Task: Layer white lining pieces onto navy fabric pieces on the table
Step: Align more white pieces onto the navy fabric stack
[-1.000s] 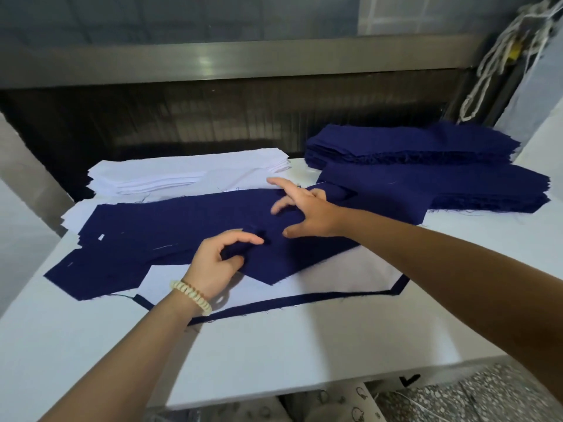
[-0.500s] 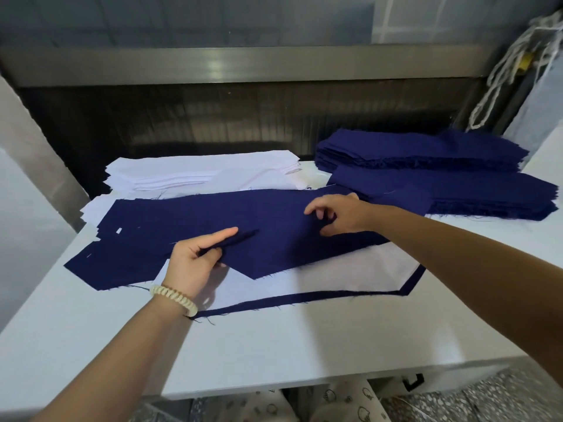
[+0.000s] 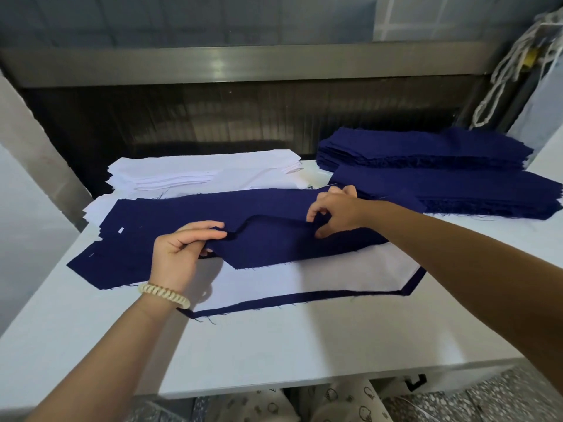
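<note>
- Now, top navy piece [image 3: 274, 245]: mid-table, far edge raised off the navy pile [image 3: 128, 251] it lies across, near edge draped over the white lining piece [image 3: 320, 278].
- Your L hand [image 3: 179, 254] pinches that piece at its left corner, thumb & fingers curled round the edge.
- Your R hand [image 3: 335, 214] pinches the same raised edge further right, fingertips folded over the cloth, knuckles up.
- Btwn the 2 hands the edge climbs in a step, then runs level; the cloth there is off the pile, not flat.
- White lining piece lies flat on a lower navy piece [image 3: 304, 297], which shows only as a thin band along the near & right sides, w/ frayed threads.
- Navy pile spreads left of your L hand, several layers, edges staggered, a couple of small white marks on it.
- White lining stack [image 3: 198, 172] sits behind the pile at the far left of the table [image 3: 274, 345]; more white sheets stick out under the pile's far-left corner.
- Navy stacks [image 3: 441, 178]: 2 thick ones at the far right, one behind the other, just beside your R hand, raw edges fuzzy.
- Pale coiled bracelet [image 3: 164, 295] on your L wrist.
- Behind the table: dark recess under a metal rail [image 3: 243, 65]; pale cord [image 3: 502, 74] hangs upper right.
- Below the table's near edge: patterned trousers [image 3: 350, 400] & speckled floor [image 3: 518, 397].
</note>
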Available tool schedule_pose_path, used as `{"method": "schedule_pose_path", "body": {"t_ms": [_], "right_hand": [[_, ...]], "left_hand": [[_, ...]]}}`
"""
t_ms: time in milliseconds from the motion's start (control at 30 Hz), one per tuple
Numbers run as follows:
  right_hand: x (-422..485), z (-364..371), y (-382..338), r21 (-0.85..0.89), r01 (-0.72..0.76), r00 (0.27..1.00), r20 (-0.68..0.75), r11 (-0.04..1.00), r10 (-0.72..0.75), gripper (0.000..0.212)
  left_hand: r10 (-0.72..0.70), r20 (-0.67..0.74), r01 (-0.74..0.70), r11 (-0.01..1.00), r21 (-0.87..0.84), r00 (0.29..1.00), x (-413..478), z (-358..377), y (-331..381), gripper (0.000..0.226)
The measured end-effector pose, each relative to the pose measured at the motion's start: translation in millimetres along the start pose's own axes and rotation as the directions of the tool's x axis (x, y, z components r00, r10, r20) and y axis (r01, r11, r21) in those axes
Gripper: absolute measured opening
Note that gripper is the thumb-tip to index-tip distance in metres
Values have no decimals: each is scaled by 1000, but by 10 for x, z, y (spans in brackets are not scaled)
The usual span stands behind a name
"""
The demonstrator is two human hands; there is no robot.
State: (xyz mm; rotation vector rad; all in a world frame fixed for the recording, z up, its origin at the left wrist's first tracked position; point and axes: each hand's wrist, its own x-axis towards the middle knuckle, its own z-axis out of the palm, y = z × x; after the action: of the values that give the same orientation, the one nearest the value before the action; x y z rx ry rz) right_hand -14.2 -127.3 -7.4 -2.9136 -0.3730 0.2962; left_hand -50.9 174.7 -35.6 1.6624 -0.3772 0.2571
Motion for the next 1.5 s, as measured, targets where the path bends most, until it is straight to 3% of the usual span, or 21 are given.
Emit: {"method": "schedule_pose_path", "body": {"t_ms": [200,367,467,633,767,967,1133,1200,1267,1367,1500], "right_hand": [[-8,70,45,-52,16,994,-108,999,-21,6],[-82,39,39,179,115,977,-196,977,-79,27],[-154,7,103,187,134,983,-153,973,-105,17],[-268,-5,388,-21,-78,996,-42,997,77,41],[-388,48,599,-151,-230,973,-64,961,223,46],[-611,-12,758,-110,-303,949,-119,946,290,16],[-685,-66,817,-190,-363,931,-107,912,349,41],[-730,-86,841,-35,-372,923,-118,928,365,42],[-803,-109,856,217,-343,917,-133,914,376,28],[-927,-145,849,532,-290,893,-147,795,425,10],[-1033,-212,845,674,-160,884,-227,721,408,10]], "left_hand": [[-4,-37,4,1000,22,999,-27,48,-54,51],[-31,-98,33,999,24,995,-27,3,-154,58],[-122,-171,125,992,6,978,-10,-48,-322,66],[-154,-197,166,985,49,968,-23,-164,-451,59],[-154,-164,164,985,48,974,-1,-216,-365,61],[-164,-191,173,984,31,968,-30,-284,-334,39],[-163,-217,186,978,91,962,-74,-336,-297,33],[-178,-212,199,977,81,961,-80,-373,-303,33],[-194,-187,210,975,67,963,-87,-418,-290,33],[-225,-141,234,971,49,964,-78,-521,-295,35],[-283,-144,281,959,-35,948,-41,-605,-285,31]]}}
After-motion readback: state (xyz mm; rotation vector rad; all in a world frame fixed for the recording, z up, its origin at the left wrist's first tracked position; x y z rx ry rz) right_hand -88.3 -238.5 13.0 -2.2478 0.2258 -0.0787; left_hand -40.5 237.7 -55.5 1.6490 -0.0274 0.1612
